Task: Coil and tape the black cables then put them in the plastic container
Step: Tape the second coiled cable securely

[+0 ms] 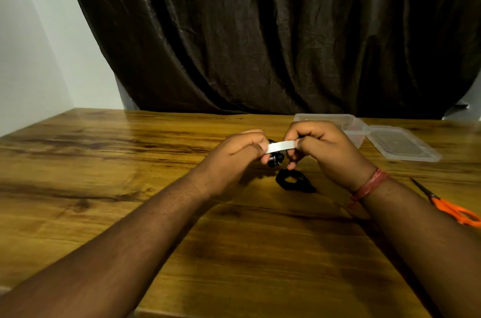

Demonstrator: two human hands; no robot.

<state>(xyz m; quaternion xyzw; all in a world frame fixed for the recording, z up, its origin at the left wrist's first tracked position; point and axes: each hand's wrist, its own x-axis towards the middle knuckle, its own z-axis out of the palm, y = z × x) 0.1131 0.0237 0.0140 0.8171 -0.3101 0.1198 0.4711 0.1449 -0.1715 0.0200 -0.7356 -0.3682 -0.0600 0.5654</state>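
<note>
My left hand [240,152] grips a small coiled black cable [274,160], mostly hidden under its fingers. A strip of white tape [281,147] stretches between the two hands. My right hand [325,146] pinches the tape's right end. A second coiled black cable [294,181] lies on the wooden table [130,174] just below the hands. The clear plastic container [348,122] stands behind my right hand, which partly hides it.
The container's clear lid [400,144] lies flat to its right. Orange-handled scissors [450,207] rest near the table's right edge. A dark curtain hangs behind the table. A red thread band circles my right wrist.
</note>
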